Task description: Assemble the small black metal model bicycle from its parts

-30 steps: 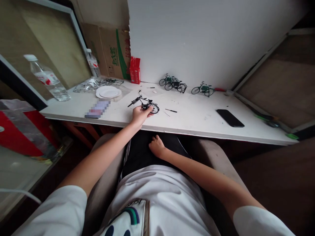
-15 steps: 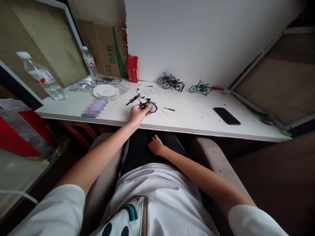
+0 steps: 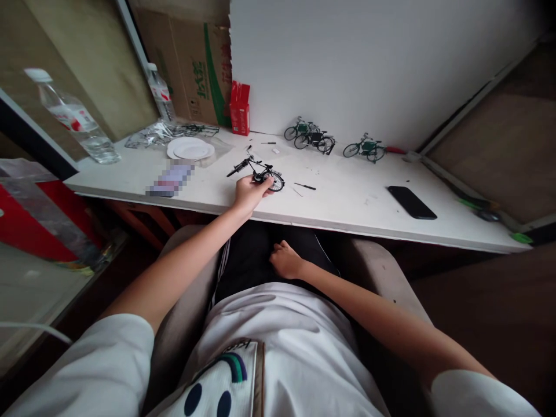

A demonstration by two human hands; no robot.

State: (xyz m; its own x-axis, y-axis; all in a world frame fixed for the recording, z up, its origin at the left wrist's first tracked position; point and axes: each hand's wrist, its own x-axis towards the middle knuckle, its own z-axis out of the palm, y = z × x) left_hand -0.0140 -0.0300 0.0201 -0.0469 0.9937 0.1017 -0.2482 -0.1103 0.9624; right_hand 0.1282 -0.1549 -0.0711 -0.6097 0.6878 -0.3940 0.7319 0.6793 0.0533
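My left hand (image 3: 254, 192) grips a small black model bicycle (image 3: 259, 169) by its rear part, over the front edge of the white table (image 3: 347, 202). The bicycle's front wheel points left, tilted. My right hand (image 3: 286, 260) rests in my lap with its fingers curled; whether it holds anything is hidden. A thin black screwdriver (image 3: 305, 186) lies right of the held bicycle. Behind stand a green model bicycle (image 3: 299, 128), a black one (image 3: 314, 141) in front of it, and another green one (image 3: 365, 149) farther right.
A black phone (image 3: 412, 202) lies on the right. White plates (image 3: 190, 149), a blurred-out flat item (image 3: 171, 178) and clear plastic wrapping (image 3: 150, 136) are on the left. Two water bottles (image 3: 78, 121), a red box (image 3: 240, 108) and a cardboard box (image 3: 195, 75) stand farther back.
The view has shifted slightly, so the table's objects appear a little higher and mostly farther right. My left hand still grips the bicycle; my right hand stays in my lap.
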